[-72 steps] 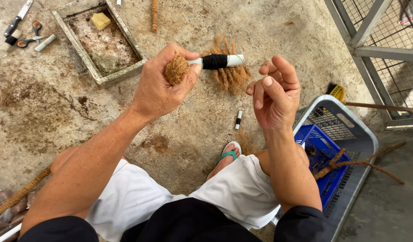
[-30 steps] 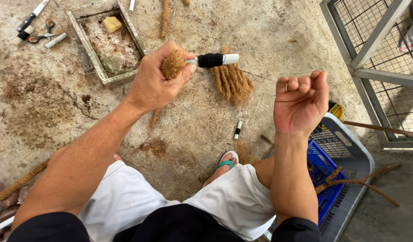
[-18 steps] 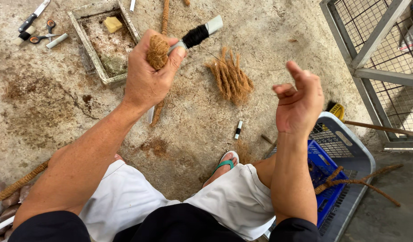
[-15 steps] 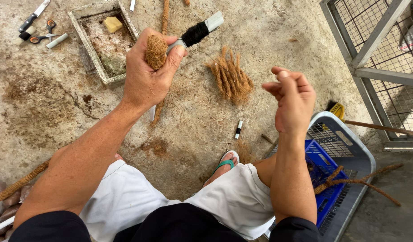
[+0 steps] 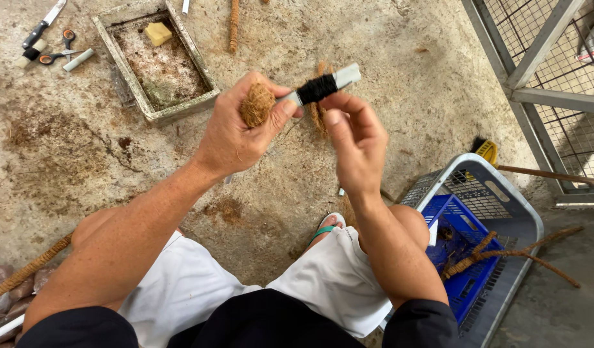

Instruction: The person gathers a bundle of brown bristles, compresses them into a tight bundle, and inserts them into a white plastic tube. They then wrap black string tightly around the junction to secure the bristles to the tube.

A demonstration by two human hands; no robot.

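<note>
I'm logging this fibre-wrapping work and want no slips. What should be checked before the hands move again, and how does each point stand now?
1. Left hand grips the coir fibre bundle firmly: ok.
2. Black thread winding sits tight on the grey stick: ok.
3. Right hand has fingertips at the winding: ok.
4. Loose thread end held in the right hand: cannot tell.
5. Scissors within reach: not ok, they lie far off beside the concrete tray.
6. Spare fibre on the floor behind the hands: cannot tell, mostly hidden.

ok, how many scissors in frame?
2, both on the ground at top left: an orange-handled pair and a smaller one, beside the knife. Others may be hidden.
</note>
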